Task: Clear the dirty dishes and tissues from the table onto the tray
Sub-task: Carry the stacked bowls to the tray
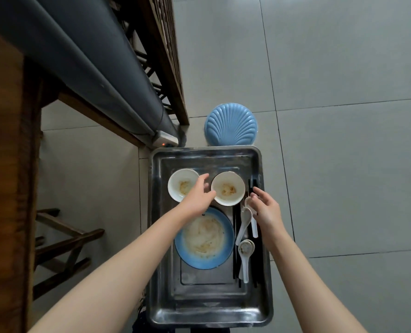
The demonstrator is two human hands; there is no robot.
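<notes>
— Where are the dishes?

— All in the metal tray (206, 301), lower centre of the frame. Two white bowls sit side by side in its upper part, the left bowl (181, 188) and the right bowl (228, 188). Both are smeared with brown residue. Just below them lies the blue plate (205, 239), also smeared, with its upper left rim hidden by the left forearm.

— And the cutlery?

— Along the tray's right side. The white soup spoons (244, 224) lie among the black chopsticks (234, 241), all roughly lengthwise.

— What is the left hand doing?

— The left hand (197, 195) hovers over the gap between the two bowls. Its grip is spread and holds nothing, with relaxed fingers reaching across the left bowl's right rim. The thumb is at the right bowl's left rim; I cannot tell if it touches.

— The right hand?

— The right hand (268, 210) is over the spoons at the tray's right middle, fingers loosely bent. One spoon's scoop shows just beside the thumb and its handle comes out from under the palm. I cannot tell whether the grip pinches that spoon or only lies above it.

— Anything around the tray?

— A blue shell-shaped plastic object (230, 126) sits just above the tray's top edge, on the grey tiled floor (343, 164). A power strip (166, 139) with a red light is near the tray's upper left corner. A dark wooden table (2, 152) runs down the left edge of the frame.
</notes>
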